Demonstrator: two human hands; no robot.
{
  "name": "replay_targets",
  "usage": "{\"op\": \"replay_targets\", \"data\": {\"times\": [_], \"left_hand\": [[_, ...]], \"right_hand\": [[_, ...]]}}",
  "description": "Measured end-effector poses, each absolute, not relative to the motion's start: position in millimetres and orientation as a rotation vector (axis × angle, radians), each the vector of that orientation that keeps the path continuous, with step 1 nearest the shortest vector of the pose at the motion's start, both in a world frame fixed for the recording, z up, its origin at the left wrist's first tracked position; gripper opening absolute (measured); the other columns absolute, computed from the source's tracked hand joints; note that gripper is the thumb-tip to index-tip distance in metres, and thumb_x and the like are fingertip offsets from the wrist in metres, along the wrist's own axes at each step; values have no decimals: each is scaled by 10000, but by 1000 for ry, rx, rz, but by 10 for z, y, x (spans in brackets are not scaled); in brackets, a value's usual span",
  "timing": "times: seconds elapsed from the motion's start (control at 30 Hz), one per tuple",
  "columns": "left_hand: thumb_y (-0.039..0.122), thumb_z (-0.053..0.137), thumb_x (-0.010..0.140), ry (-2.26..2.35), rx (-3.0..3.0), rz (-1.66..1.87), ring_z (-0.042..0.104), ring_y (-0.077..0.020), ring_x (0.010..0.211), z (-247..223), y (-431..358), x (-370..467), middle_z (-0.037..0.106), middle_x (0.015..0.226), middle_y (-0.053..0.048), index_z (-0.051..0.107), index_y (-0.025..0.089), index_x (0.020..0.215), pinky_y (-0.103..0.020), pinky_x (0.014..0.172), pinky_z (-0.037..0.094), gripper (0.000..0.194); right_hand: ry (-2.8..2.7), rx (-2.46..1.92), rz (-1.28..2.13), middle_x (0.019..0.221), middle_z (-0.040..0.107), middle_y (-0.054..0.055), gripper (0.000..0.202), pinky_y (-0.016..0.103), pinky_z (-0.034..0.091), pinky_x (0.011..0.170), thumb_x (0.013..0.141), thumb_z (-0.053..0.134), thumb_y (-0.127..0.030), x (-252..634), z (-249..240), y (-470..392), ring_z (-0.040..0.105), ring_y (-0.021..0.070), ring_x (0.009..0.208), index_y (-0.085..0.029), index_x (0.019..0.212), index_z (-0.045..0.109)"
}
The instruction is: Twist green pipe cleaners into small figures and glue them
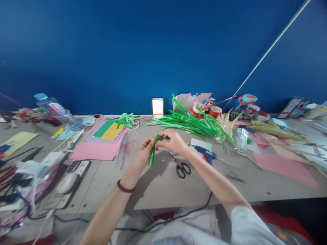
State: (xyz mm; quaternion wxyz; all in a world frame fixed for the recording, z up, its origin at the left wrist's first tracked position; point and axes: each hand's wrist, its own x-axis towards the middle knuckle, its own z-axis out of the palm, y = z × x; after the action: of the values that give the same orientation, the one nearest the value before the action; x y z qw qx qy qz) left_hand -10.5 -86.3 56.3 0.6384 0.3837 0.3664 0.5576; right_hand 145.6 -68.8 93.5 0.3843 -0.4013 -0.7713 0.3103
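Between my two hands, above the middle of the table, are green pipe cleaners [152,159] with their ends hanging down. My left hand [145,149] is closed, pinching them near a bend at the top. The fingers of my right hand [174,142] are closed around another green stretch of pipe cleaner that runs sideways from the bend. Partly under my right wrist lie scissors [183,170] with black handles. A large bundle of green pipe cleaners [189,121] is spread behind my hands.
A blue glue gun [208,155] lies right of the scissors. To the left are a clear ruler [123,149], pink paper [94,151], a phone [80,170] and a plastic bottle [55,108]. A lit phone-like screen [157,107] stands against the blue wall [143,51]. Dried husks [226,124] lie right.
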Motion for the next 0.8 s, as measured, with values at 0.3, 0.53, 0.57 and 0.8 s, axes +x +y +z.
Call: {"op": "replay_targets", "data": {"times": [0.3,0.53,0.57,0.8], "left_hand": [[368,834,505,802,659,1170,495,-67,465,563,-858,-125,568,532,31,612,146,642,-198,474,426,342],[440,776,581,934,974,1262,467,-68,406,583,-876,-105,543,511,35,640,162,634,-199,410,339,314],[442,767,596,960,1033,1279,465,-72,409,597,-884,-106,543,513,33,648,166,639,-204,411,335,304],[373,701,706,999,1307,1367,478,-87,489,704,-958,-116,559,605,5,684,174,704,-213,482,373,200]], "right_hand": [[-1973,-1007,618,858,601,18,476,252,407,652,703,728,-374,1464,841,-653,540,147,729,-237,1137,589],[-2042,-914,442,931,618,56,186,265,422,721,792,641,-396,1493,815,-661,585,176,844,-232,856,701],[-2030,-916,458,910,621,54,190,268,422,712,789,642,-406,1488,814,-657,585,174,821,-228,818,702],[-1841,-1011,773,718,594,8,196,244,362,568,753,665,-387,1420,836,-647,494,122,632,-193,740,637]]}}
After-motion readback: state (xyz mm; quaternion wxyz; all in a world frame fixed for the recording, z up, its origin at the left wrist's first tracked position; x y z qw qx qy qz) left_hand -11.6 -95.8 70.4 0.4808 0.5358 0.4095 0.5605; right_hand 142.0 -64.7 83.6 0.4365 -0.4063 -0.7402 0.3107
